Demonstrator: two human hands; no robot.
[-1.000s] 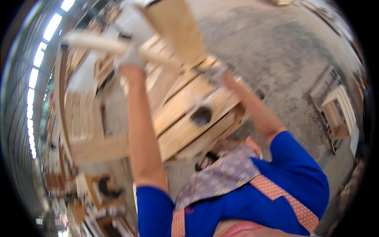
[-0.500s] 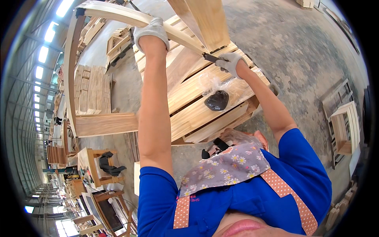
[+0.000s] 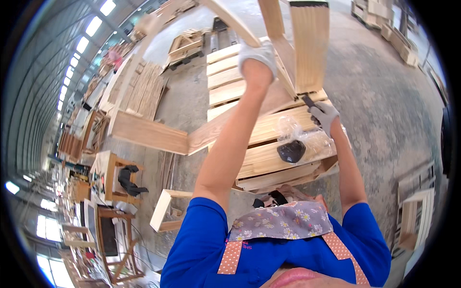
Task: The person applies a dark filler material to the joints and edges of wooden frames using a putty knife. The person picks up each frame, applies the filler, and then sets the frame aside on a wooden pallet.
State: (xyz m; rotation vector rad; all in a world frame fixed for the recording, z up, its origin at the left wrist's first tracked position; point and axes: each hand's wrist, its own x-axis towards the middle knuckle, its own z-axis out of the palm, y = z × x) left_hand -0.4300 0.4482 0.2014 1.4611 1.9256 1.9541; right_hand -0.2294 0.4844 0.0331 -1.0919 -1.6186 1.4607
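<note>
My left hand (image 3: 258,57), in a pale work glove, is closed around a light wooden rail (image 3: 233,21) of a large frame. Low at my right, my right hand (image 3: 325,116), gloved too, grips a dark, flat, narrow tool (image 3: 309,101). Its tip is by the lower corner of the frame, next to an upright board (image 3: 311,53) with a dark top edge. The exact kind of tool cannot be made out. Another board of the frame (image 3: 149,132) sticks out to the left past the slatted wooden stack (image 3: 225,79) beneath.
A clear plastic bag with a black lump (image 3: 291,151) lies on the near slats. Stacked planks (image 3: 144,93) and a small wooden bench (image 3: 115,177) stand at the left. An open wooden box frame (image 3: 168,211) sits on the floor, with more frames (image 3: 418,218) at the right.
The view has shifted, and the frame has turned and tilted with my left hand still on its rail. My right hand keeps the dark tool at the corner.
</note>
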